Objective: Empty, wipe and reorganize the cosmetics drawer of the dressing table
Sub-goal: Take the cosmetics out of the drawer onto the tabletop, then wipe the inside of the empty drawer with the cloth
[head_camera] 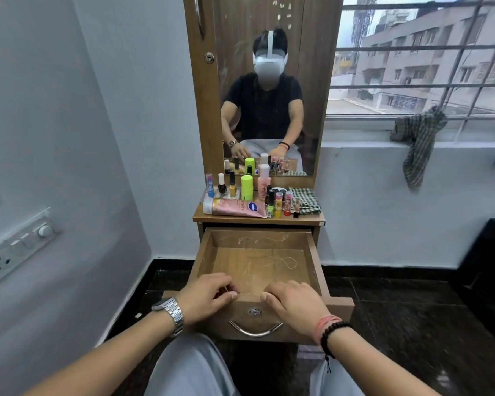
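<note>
Centre frame: the drawer (257,264) is standing pulled out, holding nothing. The left hand (209,297) and right hand (293,302) are resting on its front edge, fingers loosely curled, grasping nothing. Cosmetics (250,192) and a checked cloth (306,200) are sitting on the tabletop (259,219) below the mirror (265,81); a window (423,55) is filling the upper right.
</note>
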